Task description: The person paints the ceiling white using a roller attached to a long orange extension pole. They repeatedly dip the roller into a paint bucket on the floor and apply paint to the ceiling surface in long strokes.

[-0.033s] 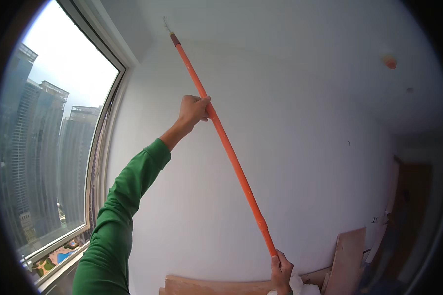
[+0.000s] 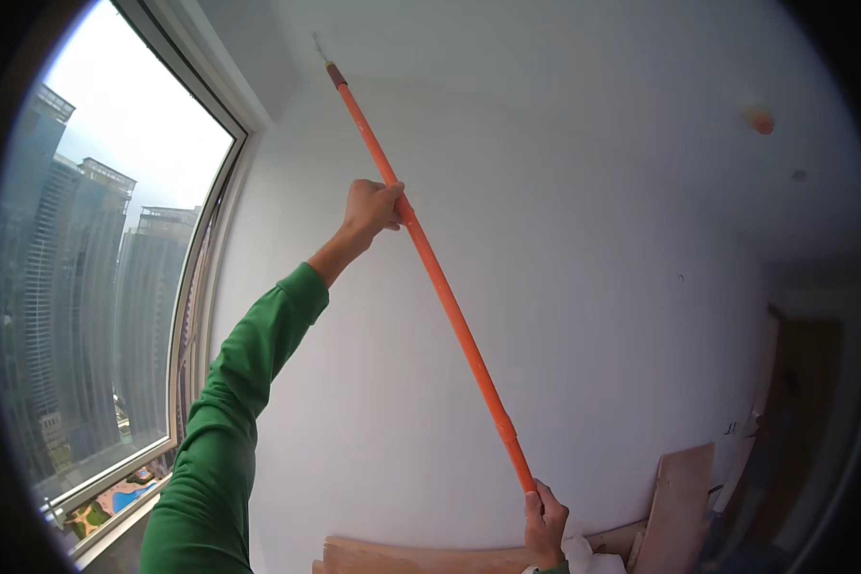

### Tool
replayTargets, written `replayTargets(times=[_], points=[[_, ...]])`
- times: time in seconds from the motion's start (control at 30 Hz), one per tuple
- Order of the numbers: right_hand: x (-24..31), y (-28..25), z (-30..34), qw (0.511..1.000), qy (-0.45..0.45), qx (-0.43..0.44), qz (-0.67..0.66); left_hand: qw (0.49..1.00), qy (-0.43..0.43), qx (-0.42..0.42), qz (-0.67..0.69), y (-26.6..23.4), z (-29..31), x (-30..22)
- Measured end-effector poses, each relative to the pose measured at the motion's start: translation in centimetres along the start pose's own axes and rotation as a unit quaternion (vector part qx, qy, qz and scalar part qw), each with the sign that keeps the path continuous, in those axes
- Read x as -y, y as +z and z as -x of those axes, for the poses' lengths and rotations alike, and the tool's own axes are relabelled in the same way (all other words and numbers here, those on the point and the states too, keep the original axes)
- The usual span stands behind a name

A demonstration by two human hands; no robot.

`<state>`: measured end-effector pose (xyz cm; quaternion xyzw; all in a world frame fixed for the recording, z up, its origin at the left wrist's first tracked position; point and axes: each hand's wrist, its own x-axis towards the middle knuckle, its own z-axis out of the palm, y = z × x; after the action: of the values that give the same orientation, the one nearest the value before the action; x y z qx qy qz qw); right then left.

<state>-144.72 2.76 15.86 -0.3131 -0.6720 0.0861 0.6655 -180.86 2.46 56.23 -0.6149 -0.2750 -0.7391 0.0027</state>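
Note:
A long orange extension pole slants across the middle, from low on the right to high on the left. My left hand, at the end of a green sleeve, is closed around its upper part. Further down, my right hand grips the pole's bottom end. Above the dark brown collar at the pole's top, a thin metal wire reaches up against the white ceiling. Whatever that wire carries is too faint to make out.
A large window with tall buildings outside lies to the left. Ahead stands a white wall. Brown boards lean and lie along its foot, beside white plastic. An orange ceiling fitting hangs at upper right. A dim person stands near the doorway.
The pole and both my hands have shifted very slightly left and up in the picture. Both hands keep their grip.

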Motion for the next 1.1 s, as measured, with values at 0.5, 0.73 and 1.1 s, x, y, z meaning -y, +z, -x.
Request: replayTargets(times=[0.5,0.73,1.1], points=[[3.9,12.3,-8.3,0.997,-0.073,-0.006,0.040,0.995,-0.001,-0.056,-0.081,-8.1,-10.0,1.9],[0.9,9.2,-7.9,0.999,-0.018,-0.020,0.039,0.997,0.017,-0.054,-0.058,-1.1,-8.8,2.2],[-6.2,0.3,-2.6,0.995,0.054,-0.087,0.000,0.998,0.052,0.017,-0.043,12.6,-3.4,1.6]])
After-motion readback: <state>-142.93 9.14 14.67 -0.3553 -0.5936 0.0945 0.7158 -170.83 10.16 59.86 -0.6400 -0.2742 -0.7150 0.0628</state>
